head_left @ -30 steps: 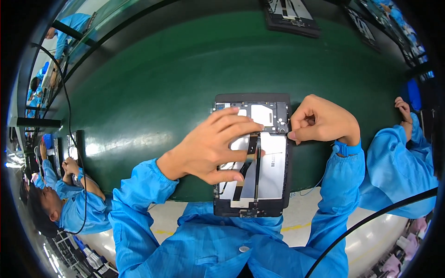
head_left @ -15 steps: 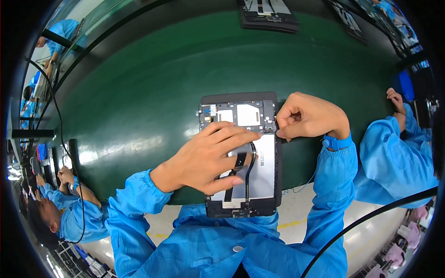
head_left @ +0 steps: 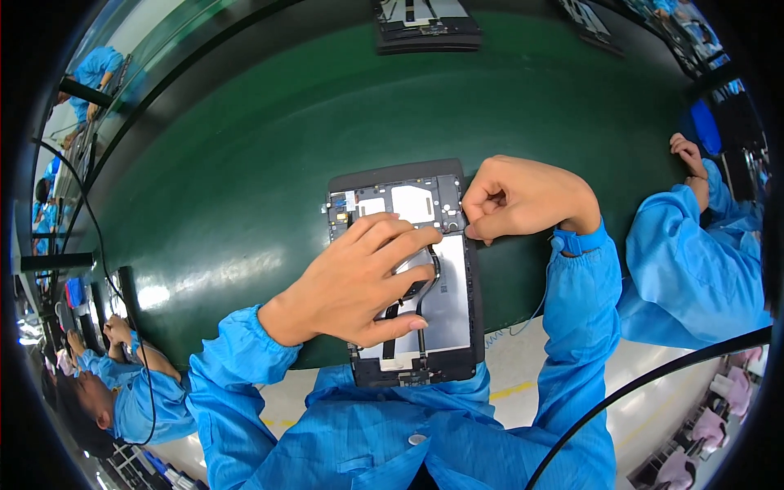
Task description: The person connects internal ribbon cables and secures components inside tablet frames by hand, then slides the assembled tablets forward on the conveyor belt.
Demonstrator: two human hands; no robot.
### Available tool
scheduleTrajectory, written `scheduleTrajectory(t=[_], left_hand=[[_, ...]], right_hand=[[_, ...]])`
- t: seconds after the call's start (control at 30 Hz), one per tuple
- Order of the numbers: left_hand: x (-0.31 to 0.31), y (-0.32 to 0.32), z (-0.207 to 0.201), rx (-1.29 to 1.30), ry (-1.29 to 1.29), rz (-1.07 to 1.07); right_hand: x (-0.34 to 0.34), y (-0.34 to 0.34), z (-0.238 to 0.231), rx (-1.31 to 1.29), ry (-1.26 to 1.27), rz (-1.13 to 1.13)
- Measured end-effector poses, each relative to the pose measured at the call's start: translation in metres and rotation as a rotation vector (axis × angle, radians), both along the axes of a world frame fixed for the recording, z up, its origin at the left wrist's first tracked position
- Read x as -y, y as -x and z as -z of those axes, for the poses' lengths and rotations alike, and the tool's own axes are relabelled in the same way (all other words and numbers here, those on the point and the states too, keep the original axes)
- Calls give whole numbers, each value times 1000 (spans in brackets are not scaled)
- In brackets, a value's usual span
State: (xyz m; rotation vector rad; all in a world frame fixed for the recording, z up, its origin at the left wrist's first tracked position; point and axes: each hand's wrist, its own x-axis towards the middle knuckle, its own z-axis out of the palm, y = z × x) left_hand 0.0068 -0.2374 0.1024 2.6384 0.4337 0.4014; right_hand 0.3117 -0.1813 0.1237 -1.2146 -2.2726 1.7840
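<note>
An opened tablet (head_left: 455,302) lies in front of me at the near edge of the bench, its inside facing up. Its far end shows a dark frame with a circuit board and white patches; a silver panel fills the middle. Across that panel run dark ribbon cables (head_left: 421,327), partly covered by my left hand. My left hand (head_left: 359,282) rests over the tablet with its fingers spread. At the tablet's right edge, my right hand (head_left: 523,200) is closed in a pinch, thumb against fingertips. Whatever the pinch holds is too small or hidden to make out.
Opened tablets (head_left: 429,37) lie stacked at the far side of the green bench (head_left: 220,204), with another (head_left: 592,28) to their right. A co-worker's blue sleeve (head_left: 674,269) is close on my right; another person (head_left: 139,376) sits at left. A black cable (head_left: 645,388) crosses the lower right.
The whole view has shifted a little, so the tablet and stack appear further left. My left hand stays spread over the tablet; my right hand keeps its pinch at the edge.
</note>
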Motion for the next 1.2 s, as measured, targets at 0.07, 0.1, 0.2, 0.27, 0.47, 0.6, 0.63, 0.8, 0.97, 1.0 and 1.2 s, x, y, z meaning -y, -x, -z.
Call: scheduleTrajectory(t=[0.07,0.1,0.2,0.27,0.47,0.6,0.63,0.8,0.97,1.0,1.2], left_hand=[[-1,-1,2,-26,18,-2],[-1,-1,2,-27,27,1],[-3,-1,4,-31,32,9],[-5,0,4,-32,25,13],[-9,-6,4,-25,34,23],[-6,-11,3,-32,43,-6],[-5,-12,3,-42,42,-25],[-1,-14,4,4,44,-65],[7,-15,8,32,-26,-96],[7,-16,6,22,-49,-94],[-4,-22,0,50,-84,-50]], right_hand=[[0,-1,1,-10,17,7],[0,-2,1,-20,33,8],[0,-4,3,-1,25,14],[0,-4,6,-16,44,27],[-3,-10,8,-34,57,30],[-6,-10,9,-48,56,19],[-8,-9,10,-48,56,19],[-8,-7,10,-64,54,15],[-5,6,5,-100,-189,164],[-5,10,5,-123,-277,203],[-6,28,27,-274,-523,266]])
